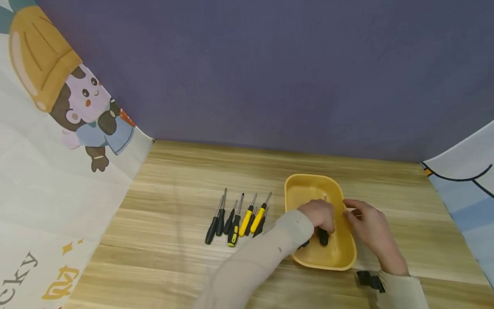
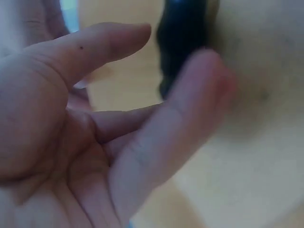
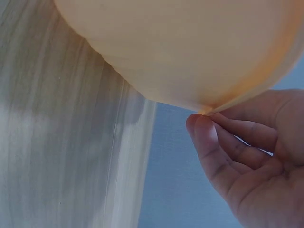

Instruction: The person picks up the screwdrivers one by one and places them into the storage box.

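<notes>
A yellow plastic tray (image 1: 343, 257) stands on the wood-grain table. My left hand (image 1: 319, 213) reaches down inside it, beside a black-handled screwdriver (image 1: 323, 237). The left wrist view shows the thumb and fingers of that hand (image 2: 118, 118) spread apart, close to the black handle (image 2: 183, 42) but not closed round it. At the tray's right side, my right hand (image 1: 368, 223) pinches the rim; the right wrist view has the thumb and fingertips of this hand (image 3: 251, 152) meeting at the edge of the tray (image 3: 190, 57). The left hand and sleeve partly hide the tray's contents.
Left of the tray, several screwdrivers lie side by side on the table (image 1: 162, 206), some with black handles (image 1: 211, 231) and two with yellow ones (image 1: 257, 219). A dark purple wall (image 1: 270, 77) rises behind the table. Printed cloth (image 1: 46, 184) borders the left side.
</notes>
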The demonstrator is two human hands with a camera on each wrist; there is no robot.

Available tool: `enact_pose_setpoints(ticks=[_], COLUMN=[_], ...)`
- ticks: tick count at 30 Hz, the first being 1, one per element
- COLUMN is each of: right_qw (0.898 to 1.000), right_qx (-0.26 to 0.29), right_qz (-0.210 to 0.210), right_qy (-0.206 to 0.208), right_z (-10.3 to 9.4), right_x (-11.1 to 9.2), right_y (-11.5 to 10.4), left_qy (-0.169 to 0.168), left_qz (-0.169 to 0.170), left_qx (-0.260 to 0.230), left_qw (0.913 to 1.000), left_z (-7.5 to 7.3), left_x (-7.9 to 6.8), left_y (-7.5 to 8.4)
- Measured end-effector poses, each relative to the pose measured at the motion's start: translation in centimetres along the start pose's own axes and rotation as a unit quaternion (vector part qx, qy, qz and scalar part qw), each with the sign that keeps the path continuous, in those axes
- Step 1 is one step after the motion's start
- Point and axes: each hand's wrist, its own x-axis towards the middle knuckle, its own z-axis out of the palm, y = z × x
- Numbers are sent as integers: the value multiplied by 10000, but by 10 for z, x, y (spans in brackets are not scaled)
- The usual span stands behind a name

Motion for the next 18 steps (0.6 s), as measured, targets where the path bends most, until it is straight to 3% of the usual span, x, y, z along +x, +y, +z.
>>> enact_pose_setpoints(ticks=[4, 10, 18], right_qw=[10000, 9999, 9999], right_qx=[-7, -29, -36], right_qz=[29, 112, 134], right_qy=[14, -69, -29], right_z=[-1, -1, 0], right_x=[0, 0, 0], right_y=[1, 1, -1], left_qy=[249, 933, 1801], left_qz=[436, 1016, 1541], left_qx=[431, 882, 675], left_qw=[9978, 9865, 9692], left_z=[-11, -28, -43], left_x=[-11, -36, -78], left_y=[1, -6, -43])
